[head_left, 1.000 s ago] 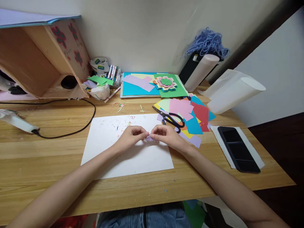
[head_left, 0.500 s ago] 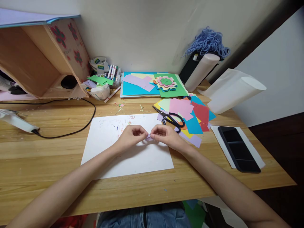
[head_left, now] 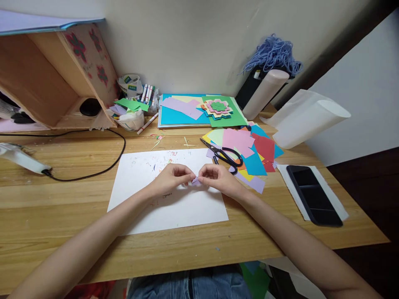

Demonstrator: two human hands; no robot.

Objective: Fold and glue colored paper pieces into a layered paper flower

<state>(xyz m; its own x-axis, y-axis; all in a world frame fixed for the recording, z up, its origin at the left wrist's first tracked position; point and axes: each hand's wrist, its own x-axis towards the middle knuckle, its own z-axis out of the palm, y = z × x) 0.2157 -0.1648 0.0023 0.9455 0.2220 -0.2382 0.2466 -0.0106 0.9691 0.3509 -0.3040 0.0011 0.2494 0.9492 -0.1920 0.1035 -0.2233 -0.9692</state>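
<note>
A small piece of purple paper [head_left: 195, 181] is pinched between both hands, above a white sheet of paper [head_left: 193, 211] with coloured specks and marks. My left hand [head_left: 175, 177] grips its left side with thumb and fingertips. Its right side is held the same way by my right hand [head_left: 217, 178]. Fingers cover much of the piece, so its full shape is hidden. Just beyond my right hand lie black-handled scissors [head_left: 222, 155], blades slightly apart, on a pile of coloured paper scraps [head_left: 240, 143].
A layered paper flower [head_left: 217, 107] rests on stacked coloured sheets [head_left: 179, 116] at the back. Markers [head_left: 148, 94] and a scrap-filled container [head_left: 132, 121] stand left of it. A phone [head_left: 313, 195] lies at right, near a white paper roll [head_left: 308, 124]. A black cable [head_left: 123, 153] curves at left.
The purple paper shows slightly more between my fingertips, its position between the hands a little altered. Both hands stay in nearly the same place.
</note>
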